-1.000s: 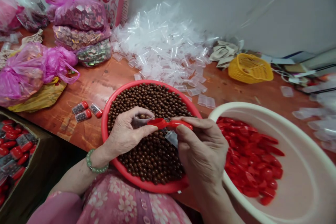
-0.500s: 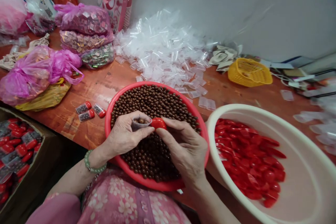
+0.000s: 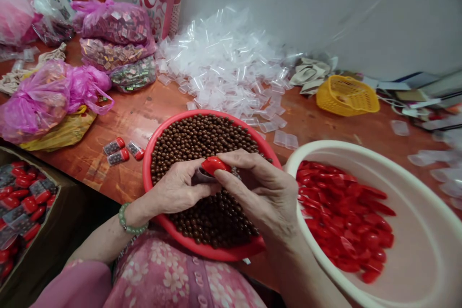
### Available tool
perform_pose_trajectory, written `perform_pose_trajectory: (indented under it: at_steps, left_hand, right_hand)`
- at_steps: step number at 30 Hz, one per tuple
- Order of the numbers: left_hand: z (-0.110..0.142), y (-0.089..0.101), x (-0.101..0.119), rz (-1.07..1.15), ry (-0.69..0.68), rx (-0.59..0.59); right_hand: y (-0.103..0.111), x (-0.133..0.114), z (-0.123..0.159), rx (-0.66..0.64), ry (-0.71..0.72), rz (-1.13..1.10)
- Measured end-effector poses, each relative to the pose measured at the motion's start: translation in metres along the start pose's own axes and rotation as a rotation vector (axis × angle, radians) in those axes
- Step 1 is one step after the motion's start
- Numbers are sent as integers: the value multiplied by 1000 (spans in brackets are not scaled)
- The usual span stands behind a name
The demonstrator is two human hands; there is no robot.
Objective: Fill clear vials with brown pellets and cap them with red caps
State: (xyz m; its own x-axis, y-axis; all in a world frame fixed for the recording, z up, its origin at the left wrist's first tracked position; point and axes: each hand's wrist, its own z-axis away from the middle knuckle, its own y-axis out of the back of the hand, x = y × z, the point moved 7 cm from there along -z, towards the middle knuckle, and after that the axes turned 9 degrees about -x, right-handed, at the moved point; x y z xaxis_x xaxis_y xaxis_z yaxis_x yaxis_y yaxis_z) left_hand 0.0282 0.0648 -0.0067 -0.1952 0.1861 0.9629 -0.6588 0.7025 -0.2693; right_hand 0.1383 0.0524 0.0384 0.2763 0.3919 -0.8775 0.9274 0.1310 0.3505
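Observation:
My left hand (image 3: 180, 185), with a green bead bracelet at the wrist, is closed round a small clear plastic container (image 3: 202, 176), mostly hidden by the fingers. My right hand (image 3: 260, 190) pinches a red plastic cap (image 3: 215, 164) between thumb and fingers. The cap lies over the container's mouth, tilted; whether it is seated cannot be seen. Both hands are above a red basin (image 3: 212, 253) full of shiny brown balls (image 3: 202, 137). Right of it, a large cream basin (image 3: 422, 231) holds many red caps (image 3: 346, 221).
Three filled, capped containers (image 3: 118, 156) lie left of the red basin. A cardboard box (image 3: 54, 216) of similar ones stands at lower left. Behind are a heap of clear empty containers (image 3: 231, 62), pink plastic bags (image 3: 115, 24) and a yellow basket (image 3: 346, 96).
The red cap has moved from beside the container onto its mouth, hiding the brown balls inside. My right hand has turned over the container.

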Motion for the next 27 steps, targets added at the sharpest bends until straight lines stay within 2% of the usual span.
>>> perform_pose_trajectory:
  at_steps: [5, 8, 11, 14, 16, 21, 24, 27]
  left_hand:
    - [1, 1, -1, -89, 70, -5]
    - [2, -1, -4, -84, 126, -77]
    - [2, -2, -6, -75, 149, -143]
    - [0, -1, -5, -172, 124, -197]
    - [-1, 0, -3, -213, 114, -211]
    - [-3, 0, -8, -63, 198, -221]
    - [-5, -2, -7, 6, 175, -218]
    - [-6, -1, -3, -24, 123, -199]
  right_hand:
    - [6, 7, 3, -73, 1, 79]
    - [7, 6, 2, -128, 7, 107]
    - [6, -1, -2, -195, 26, 164]
    - [2, -11, -7, -292, 61, 193]
    - [0, -15, -8, -313, 94, 214]
    - [0, -10, 1, -126, 113, 260]
    - [3, -3, 9, 2, 61, 241]
    - [9, 2, 11, 94, -19, 194]
